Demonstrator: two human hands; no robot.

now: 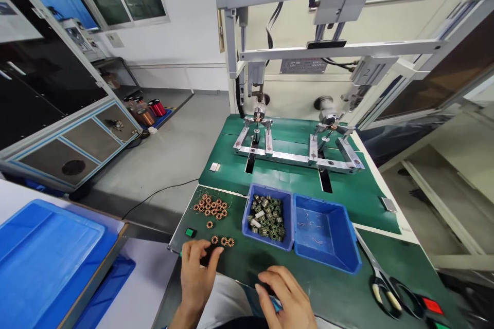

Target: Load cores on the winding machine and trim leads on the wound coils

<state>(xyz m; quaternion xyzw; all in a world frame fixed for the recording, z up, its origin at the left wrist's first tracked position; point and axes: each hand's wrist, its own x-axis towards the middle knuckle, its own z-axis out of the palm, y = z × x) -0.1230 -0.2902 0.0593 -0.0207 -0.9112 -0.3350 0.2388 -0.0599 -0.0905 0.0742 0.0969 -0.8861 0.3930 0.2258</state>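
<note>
My left hand (198, 272) hovers at the front edge of the green mat, thumb and fingers apart, with nothing between them. Just beyond its fingertips lie copper-wound rings (224, 241) in a short row. A single ring (209, 224) and a cluster of several more (211, 206) lie farther back. My right hand (283, 295) is over the mat's front edge, its fingers curved and apart, holding nothing. Ahead of it, a blue bin (247, 221) holds many greenish cores (270, 218). Beside that bin, a second blue bin (326, 231) has a few thin wire scraps in it.
A metal fixture with two stations (289, 157) stands at the back of the table. Large scissors (380, 277) lie at the right, near a red button (432, 305). A green button (190, 232) sits left of the rings. Blue trays (50, 252) are at the far left.
</note>
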